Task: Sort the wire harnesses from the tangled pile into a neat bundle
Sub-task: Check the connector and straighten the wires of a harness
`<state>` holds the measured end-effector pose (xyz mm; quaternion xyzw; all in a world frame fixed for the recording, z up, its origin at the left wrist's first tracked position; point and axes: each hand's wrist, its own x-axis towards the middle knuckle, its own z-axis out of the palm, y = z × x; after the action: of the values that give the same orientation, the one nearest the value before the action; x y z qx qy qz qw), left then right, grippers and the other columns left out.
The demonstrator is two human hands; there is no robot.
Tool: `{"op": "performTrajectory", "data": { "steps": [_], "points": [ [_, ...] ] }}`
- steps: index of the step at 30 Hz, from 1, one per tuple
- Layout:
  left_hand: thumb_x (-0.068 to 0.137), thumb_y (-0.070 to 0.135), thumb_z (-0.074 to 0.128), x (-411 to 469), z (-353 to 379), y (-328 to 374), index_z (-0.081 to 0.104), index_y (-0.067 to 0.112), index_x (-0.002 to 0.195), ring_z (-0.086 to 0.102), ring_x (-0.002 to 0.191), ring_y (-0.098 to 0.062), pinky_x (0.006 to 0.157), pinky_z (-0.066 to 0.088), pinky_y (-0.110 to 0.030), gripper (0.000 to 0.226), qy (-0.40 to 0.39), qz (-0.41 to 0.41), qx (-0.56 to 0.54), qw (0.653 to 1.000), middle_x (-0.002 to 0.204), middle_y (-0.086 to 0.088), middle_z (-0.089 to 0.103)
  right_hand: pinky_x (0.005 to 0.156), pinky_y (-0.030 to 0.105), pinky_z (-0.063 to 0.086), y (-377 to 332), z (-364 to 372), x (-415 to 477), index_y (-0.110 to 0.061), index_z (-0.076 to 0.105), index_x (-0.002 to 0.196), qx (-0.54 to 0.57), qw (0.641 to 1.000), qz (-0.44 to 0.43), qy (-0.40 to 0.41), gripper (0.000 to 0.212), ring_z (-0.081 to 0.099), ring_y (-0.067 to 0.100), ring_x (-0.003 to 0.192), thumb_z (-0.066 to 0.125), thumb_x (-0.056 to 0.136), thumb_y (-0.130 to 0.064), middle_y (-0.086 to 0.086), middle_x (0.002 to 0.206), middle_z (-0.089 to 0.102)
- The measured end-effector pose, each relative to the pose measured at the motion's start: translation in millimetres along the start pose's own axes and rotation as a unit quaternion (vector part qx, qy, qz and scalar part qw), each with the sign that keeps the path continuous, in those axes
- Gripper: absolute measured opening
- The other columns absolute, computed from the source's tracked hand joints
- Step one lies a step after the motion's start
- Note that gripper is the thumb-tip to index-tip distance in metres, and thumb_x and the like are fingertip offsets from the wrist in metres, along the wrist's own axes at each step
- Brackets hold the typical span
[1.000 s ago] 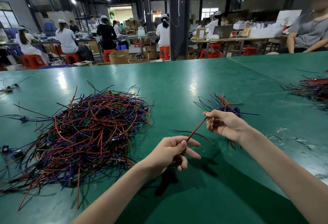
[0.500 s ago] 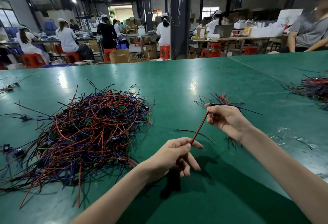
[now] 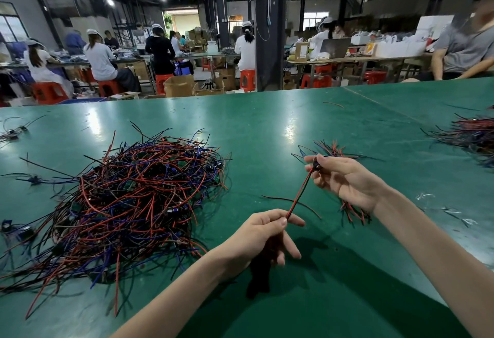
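Observation:
A big tangled pile (image 3: 128,198) of red, blue and black wire harnesses lies on the green table (image 3: 267,129) at the left. One red-and-black harness (image 3: 299,193) stretches taut between my hands. My left hand (image 3: 262,236) pinches its lower end between thumb and forefinger. My right hand (image 3: 344,180) grips its upper end at a small black connector, and it also holds a bundle of sorted harnesses (image 3: 334,150) whose wire ends fan out beyond the fingers and below the wrist.
A loose dark wire (image 3: 283,200) lies on the table between my hands. Another wire pile (image 3: 470,134) sits at the right edge. Stray harnesses (image 3: 16,131) lie at the far left. A seated person (image 3: 465,46) is across the table at the right.
My right hand has risen and moved away from my left, drawing the red-and-black harness longer and straighter. My left hand has stayed near the same spot, still pinching the wire's end.

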<state>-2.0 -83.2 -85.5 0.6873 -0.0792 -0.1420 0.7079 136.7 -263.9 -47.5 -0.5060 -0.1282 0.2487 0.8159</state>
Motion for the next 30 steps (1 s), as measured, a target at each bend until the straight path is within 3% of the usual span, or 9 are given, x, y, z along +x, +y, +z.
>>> {"op": "performTrajectory", "data": {
  "steps": [7,12,16,19,22,25,30],
  "points": [
    [0.102,0.016,0.034,1,1,0,0.059,0.012,0.109,0.055,0.041,-0.01,0.04,0.04,-0.016,0.026,0.009,-0.015,-0.018,1.0,0.067,-0.005,0.07,0.049,0.019,0.047,-3,-3,0,0.004,0.06,0.106,0.015,1.0,-0.019,-0.015,0.031,0.055,0.013,0.058,0.042,0.095,-0.017,0.01,0.079,0.066],
    [0.101,0.017,0.039,2,0,0,0.057,0.011,0.112,0.054,0.044,-0.011,0.038,0.043,-0.017,0.022,0.041,-0.026,-0.042,0.998,0.071,-0.005,0.07,0.038,0.015,0.035,-26,-11,9,-0.005,0.065,0.102,-0.084,0.995,0.0,0.048,0.033,0.043,0.007,0.047,0.039,0.101,-0.026,-0.001,0.063,0.057],
    [0.101,0.016,0.039,4,-1,-1,0.056,0.011,0.11,0.054,0.045,-0.011,0.038,0.042,-0.017,0.02,0.051,-0.032,-0.049,0.997,0.071,-0.006,0.07,0.038,0.018,0.035,-58,-25,25,-0.003,0.063,0.103,-0.2,0.975,0.005,0.096,0.036,0.037,0.008,0.045,0.035,0.101,-0.026,-0.004,0.055,0.049],
    [0.101,0.016,0.039,4,-1,-2,0.057,0.011,0.109,0.053,0.045,-0.011,0.037,0.042,-0.018,0.02,0.053,-0.036,-0.048,0.997,0.07,-0.006,0.069,0.034,0.017,0.028,-72,-37,41,0.001,0.06,0.1,-0.322,0.936,0.016,0.139,0.031,0.03,0.007,0.037,0.037,0.1,-0.02,-0.004,0.047,0.043],
    [0.101,0.016,0.038,4,-1,-1,0.059,0.013,0.109,0.053,0.046,-0.011,0.038,0.042,-0.018,0.022,0.054,-0.036,-0.048,0.997,0.07,-0.006,0.068,0.032,0.011,0.022,-70,-42,56,0.0,0.055,0.08,-0.494,0.854,0.045,0.158,0.017,0.026,0.007,0.026,0.045,0.092,-0.007,-0.001,0.037,0.046],
    [0.101,0.016,0.038,4,-2,-1,0.06,0.014,0.109,0.052,0.045,-0.01,0.038,0.042,-0.018,0.023,0.051,-0.033,-0.051,0.997,0.069,-0.005,0.068,0.036,0.012,0.024,-60,-48,70,-0.002,0.051,0.063,-0.597,0.78,0.084,0.169,0.027,0.03,0.013,0.026,0.043,0.088,-0.001,0.003,0.037,0.051],
    [0.101,0.015,0.038,4,-3,-1,0.061,0.014,0.108,0.052,0.045,-0.01,0.038,0.042,-0.018,0.024,0.051,-0.031,-0.054,0.997,0.068,-0.005,0.067,0.046,0.024,0.031,-51,-53,84,0.006,0.064,0.085,-0.642,0.73,0.061,0.226,0.023,0.041,0.019,0.051,0.042,0.086,-0.002,0.014,0.067,0.07]
  ]
}}
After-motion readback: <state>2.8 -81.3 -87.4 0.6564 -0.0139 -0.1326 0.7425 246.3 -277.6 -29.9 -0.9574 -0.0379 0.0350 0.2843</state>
